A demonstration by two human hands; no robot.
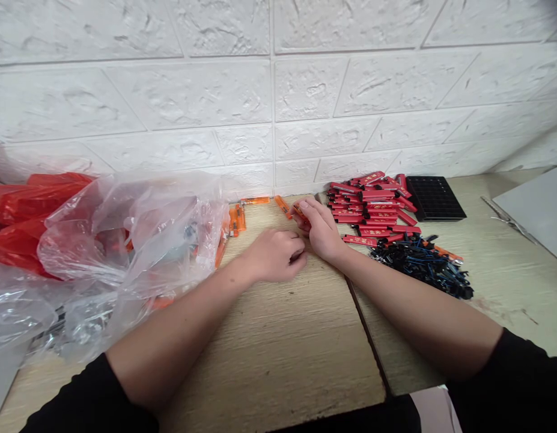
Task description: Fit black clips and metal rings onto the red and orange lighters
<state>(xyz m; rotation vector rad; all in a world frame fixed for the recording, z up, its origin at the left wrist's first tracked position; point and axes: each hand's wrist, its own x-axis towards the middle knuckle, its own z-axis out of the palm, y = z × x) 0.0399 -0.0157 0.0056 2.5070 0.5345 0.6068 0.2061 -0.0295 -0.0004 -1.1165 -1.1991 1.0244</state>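
Observation:
My right hand (321,231) is closed around an orange see-through piece (300,211) that looks like a lighter body; its fingers cover part of it. Just left of it, my left hand (278,255) is curled with the fingertips pressed together, slightly blurred, and whatever it may hold is hidden. Another orange piece (282,206) lies beyond the right hand's fingers, by the wall. More orange pieces (237,219) lie beside the plastic bag. To the right of my right hand is a pile of red cases (372,201) with gold print.
Clear plastic bags (170,222) and a red bag (21,222) spread over the left side. A heap of small black and blue parts (422,264) lies beside my right forearm. Behind it stands a black gridded tray (434,198). Metal tweezers-like tool (508,219) lies far right. A white brick-patterned wall (305,90) bounds the back.

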